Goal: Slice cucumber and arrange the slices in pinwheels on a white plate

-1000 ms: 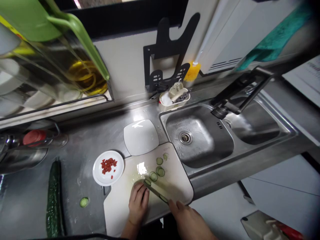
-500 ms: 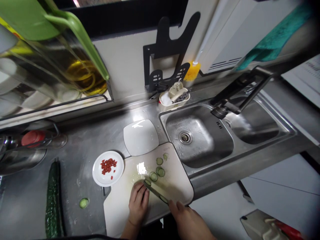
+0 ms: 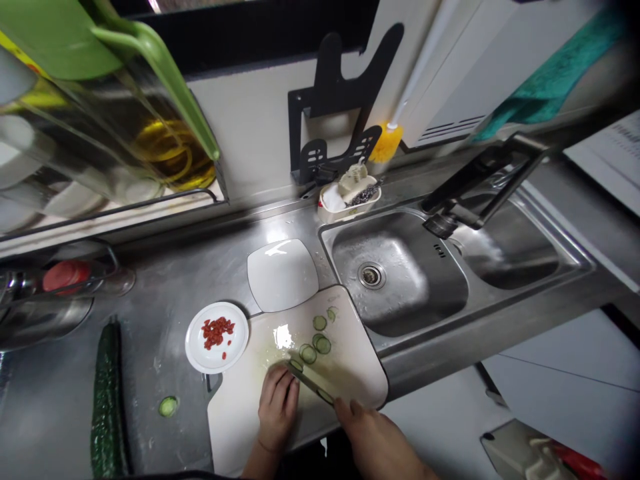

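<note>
My right hand (image 3: 363,427) is wrapped round the handle of a knife (image 3: 311,383), whose blade slants up to the left over the white cutting board (image 3: 350,363). Against the blade's tip end is my left hand (image 3: 278,400), its fingers curled together; what they press on is mostly hidden under them. Thin cucumber slices (image 3: 308,354) lie on the board beyond the knife, and one slice (image 3: 297,365) is right at the blade. A white plate with small red pieces (image 3: 218,333) overlaps the board's left edge.
An empty white square plate (image 3: 283,275) touches the board's far edge. To the right is a steel sink (image 3: 400,267) with a faucet (image 3: 475,180). A whole cucumber (image 3: 107,400) and a cucumber end (image 3: 168,406) lie on the left counter. Behind stands a sponge holder (image 3: 349,200).
My right hand and the knife's handle end have shifted very slightly to the left. My left hand stays in nearly the same place.
</note>
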Demonstrator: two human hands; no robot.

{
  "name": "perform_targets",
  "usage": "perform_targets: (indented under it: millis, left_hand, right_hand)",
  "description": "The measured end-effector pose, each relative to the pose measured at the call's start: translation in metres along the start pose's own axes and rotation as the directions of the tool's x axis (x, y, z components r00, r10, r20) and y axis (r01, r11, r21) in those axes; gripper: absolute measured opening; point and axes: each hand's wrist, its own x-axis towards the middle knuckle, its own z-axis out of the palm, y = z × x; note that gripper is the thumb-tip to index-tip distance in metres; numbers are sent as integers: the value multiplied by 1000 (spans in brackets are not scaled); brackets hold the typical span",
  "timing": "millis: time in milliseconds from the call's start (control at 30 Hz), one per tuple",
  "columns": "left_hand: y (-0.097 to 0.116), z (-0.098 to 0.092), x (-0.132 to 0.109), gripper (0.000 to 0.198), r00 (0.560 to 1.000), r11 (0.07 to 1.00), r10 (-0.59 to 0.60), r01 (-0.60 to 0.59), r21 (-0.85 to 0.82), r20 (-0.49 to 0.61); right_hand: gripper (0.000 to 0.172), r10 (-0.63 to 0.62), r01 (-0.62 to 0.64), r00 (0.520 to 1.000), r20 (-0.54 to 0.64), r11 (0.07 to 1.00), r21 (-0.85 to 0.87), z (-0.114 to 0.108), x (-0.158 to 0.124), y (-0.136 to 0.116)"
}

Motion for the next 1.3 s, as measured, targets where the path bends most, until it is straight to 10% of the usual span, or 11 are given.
perform_targets:
  millis: [1300]
  left_hand:
    - [0,-1,0,22,999,999,-30,31,-26,34]
  right_hand:
    - [40,-5,2,1000,-28,994,-107,12,39,-19]
